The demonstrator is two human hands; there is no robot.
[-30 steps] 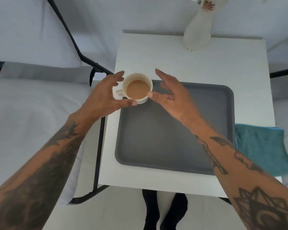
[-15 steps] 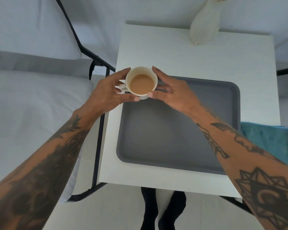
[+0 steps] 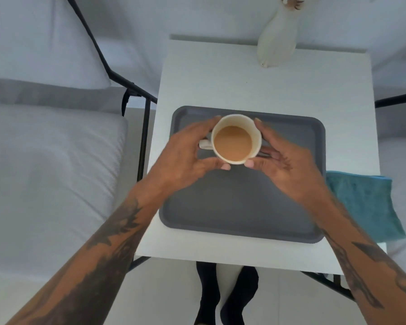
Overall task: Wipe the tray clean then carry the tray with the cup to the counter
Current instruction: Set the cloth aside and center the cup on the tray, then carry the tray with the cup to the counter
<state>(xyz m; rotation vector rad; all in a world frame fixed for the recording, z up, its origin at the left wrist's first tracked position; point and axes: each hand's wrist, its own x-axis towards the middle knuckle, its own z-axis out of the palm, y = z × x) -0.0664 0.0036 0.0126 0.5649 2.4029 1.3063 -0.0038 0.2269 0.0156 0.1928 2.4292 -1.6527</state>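
A white cup of light brown drink is held between both my hands above the far left part of the grey tray. My left hand wraps its left side by the handle. My right hand cups the right side. The tray lies flat on the white side table; its near part is bare. I cannot tell whether the cup touches the tray.
A teal cloth lies on the table's right edge beside the tray. A white vase stands at the table's far edge. A bed with white bedding and a black frame is on the left. My feet are below the table.
Both hands closed around the cup at the tray's far left corner and carried it right and toward me, over the tray. The view shifted slightly.
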